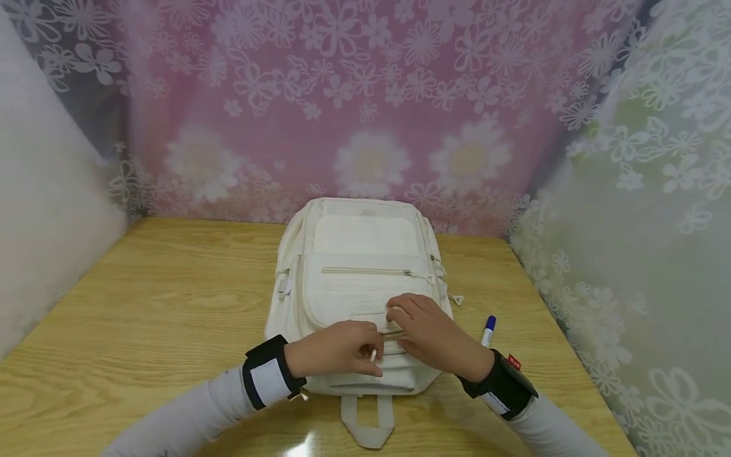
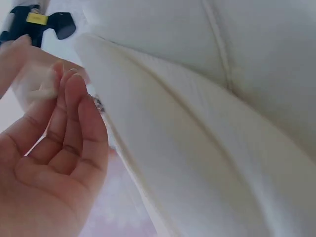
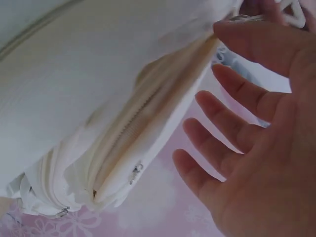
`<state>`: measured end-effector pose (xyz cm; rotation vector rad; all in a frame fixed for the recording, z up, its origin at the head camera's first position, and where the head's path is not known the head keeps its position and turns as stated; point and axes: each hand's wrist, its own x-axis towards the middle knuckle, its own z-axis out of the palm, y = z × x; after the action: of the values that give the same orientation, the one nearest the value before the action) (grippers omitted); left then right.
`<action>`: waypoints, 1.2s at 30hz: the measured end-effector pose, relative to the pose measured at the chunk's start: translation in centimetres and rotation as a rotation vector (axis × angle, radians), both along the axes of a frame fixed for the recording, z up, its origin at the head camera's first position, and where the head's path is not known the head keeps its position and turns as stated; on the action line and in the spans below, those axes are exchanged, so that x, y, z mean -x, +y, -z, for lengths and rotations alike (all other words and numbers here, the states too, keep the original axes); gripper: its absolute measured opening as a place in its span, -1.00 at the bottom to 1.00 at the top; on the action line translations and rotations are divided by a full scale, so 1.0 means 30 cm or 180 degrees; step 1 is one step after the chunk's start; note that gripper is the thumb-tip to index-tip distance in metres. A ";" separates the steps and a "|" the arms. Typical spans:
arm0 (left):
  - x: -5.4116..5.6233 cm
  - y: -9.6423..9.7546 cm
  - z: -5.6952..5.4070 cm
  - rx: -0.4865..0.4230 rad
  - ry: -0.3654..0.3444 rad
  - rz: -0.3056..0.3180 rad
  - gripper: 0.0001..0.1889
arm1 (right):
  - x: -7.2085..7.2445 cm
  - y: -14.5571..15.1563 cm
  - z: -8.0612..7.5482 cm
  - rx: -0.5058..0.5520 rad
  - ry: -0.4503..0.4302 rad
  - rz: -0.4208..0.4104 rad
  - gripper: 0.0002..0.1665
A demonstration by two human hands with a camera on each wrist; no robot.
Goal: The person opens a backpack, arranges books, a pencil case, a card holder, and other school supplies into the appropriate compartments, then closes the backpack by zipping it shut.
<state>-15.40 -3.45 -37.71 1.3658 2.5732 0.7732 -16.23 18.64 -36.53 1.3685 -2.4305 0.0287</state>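
Observation:
A cream backpack (image 1: 365, 238) lies on the table, its top handle (image 1: 368, 439) toward the near edge. My left hand (image 1: 337, 348) pinches a white zipper pull (image 1: 374, 355) at the near part of the bag; in the left wrist view the pull is blurred between thumb and fingertips. Over the bag's near right side is my right hand (image 1: 434, 333). Seen from the right wrist, its fingers are spread and its thumb touches the fabric edge by the zipper's end. A partly unzipped pocket with zipper teeth (image 3: 131, 118) shows beside that hand.
A marker with a blue cap (image 1: 489, 325) lies on the wooden table (image 1: 171, 298), right of the bag. A flowered pink curtain (image 1: 320, 127) hangs behind, and pale sheets (image 1: 639, 254) flank the table. Another zipper (image 1: 365, 271) crosses the bag's front.

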 end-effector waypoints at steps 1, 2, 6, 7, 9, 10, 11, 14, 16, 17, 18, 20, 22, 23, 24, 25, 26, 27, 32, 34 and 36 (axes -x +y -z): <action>-0.004 0.000 -0.001 -0.0031 -0.0036 -0.0014 -0.86 | 0.007 -0.001 0.006 -0.0025 0.0022 -0.0007 -0.52; -0.008 -0.001 -0.003 -0.0065 -0.0085 -0.0047 -0.87 | 0.014 -0.001 0.013 -0.0025 0.0049 -0.0021 -0.54; -0.019 -0.012 0.000 -0.0155 -0.0127 -0.0141 -0.87 | 0.031 0.001 0.034 0.0091 0.0145 -0.0111 -0.69; -0.021 -0.018 0.001 -0.0163 -0.0161 -0.0182 -0.85 | 0.033 0.001 0.038 0.0117 0.0167 -0.0125 -0.72; -0.026 -0.034 0.003 -0.0167 -0.0236 -0.0272 -0.84 | 0.031 0.001 0.041 0.0116 0.0215 -0.0112 -0.77; -0.029 -0.044 0.005 -0.0156 -0.0249 -0.0317 -0.84 | 0.029 0.001 0.040 0.0095 0.0229 -0.0086 -0.79; -0.031 -0.055 0.007 -0.0167 -0.0283 -0.0372 -0.84 | 0.026 0.001 0.039 0.0065 0.0239 -0.0058 -0.81; -0.038 -0.095 0.014 -0.0225 -0.0359 -0.0519 -0.86 | 0.017 -0.001 0.032 -0.0032 0.0244 0.0046 -0.85; -0.042 -0.130 0.018 -0.0232 -0.0367 -0.0591 -0.86 | 0.014 0.000 0.027 -0.0071 0.0227 0.0104 -0.85; -0.044 -0.151 0.019 -0.0227 -0.0364 -0.0621 -0.86 | 0.012 0.000 0.025 -0.0078 0.0206 0.0125 -0.85; -0.045 -0.173 0.020 -0.0195 -0.0352 -0.0662 -0.86 | 0.011 0.000 0.023 -0.0087 0.0201 0.0145 -0.85; -0.045 -0.222 0.014 -0.0102 -0.0296 -0.0754 -0.87 | 0.009 0.002 0.017 -0.0108 0.0197 0.0184 -0.85; -0.043 -0.272 0.003 0.0016 -0.0204 -0.0880 -0.89 | 0.008 0.004 0.011 -0.0128 0.0196 0.0209 -0.83; -0.039 -0.296 -0.004 0.0067 -0.0132 -0.0949 -0.89 | 0.006 0.004 0.006 -0.0126 0.0176 0.0223 -0.83; -0.034 -0.318 -0.011 0.0111 -0.0064 -0.1012 -0.89 | 0.005 0.005 0.002 -0.0130 0.0150 0.0238 -0.82; -0.026 -0.337 -0.016 0.0150 0.0035 -0.1068 -0.91 | 0.004 0.005 -0.003 -0.0133 0.0112 0.0254 -0.81; -0.015 -0.353 -0.019 0.0193 0.0136 -0.1130 -0.92 | 0.003 0.005 -0.007 -0.0135 0.0068 0.0271 -0.81; -0.002 -0.367 -0.020 0.0215 0.0266 -0.1173 -0.92 | 0.002 0.005 -0.012 -0.0131 0.0016 0.0289 -0.81; 0.097 -0.403 0.002 0.0248 0.0797 -0.1463 -0.91 | 0.001 0.006 -0.025 -0.0102 -0.0239 0.0325 -0.87; 0.137 -0.408 0.010 0.0242 0.0905 -0.1590 -0.92 | -0.001 0.007 -0.025 -0.0077 -0.0307 0.0297 -0.89; 0.175 -0.409 0.010 0.0236 0.0955 -0.1676 -0.93 | -0.005 0.009 -0.024 -0.0049 -0.0352 0.0258 -0.85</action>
<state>-20.65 -15.71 -38.01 0.8351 3.2198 0.5526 -16.09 18.90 -35.81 1.3058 -2.5807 0.0674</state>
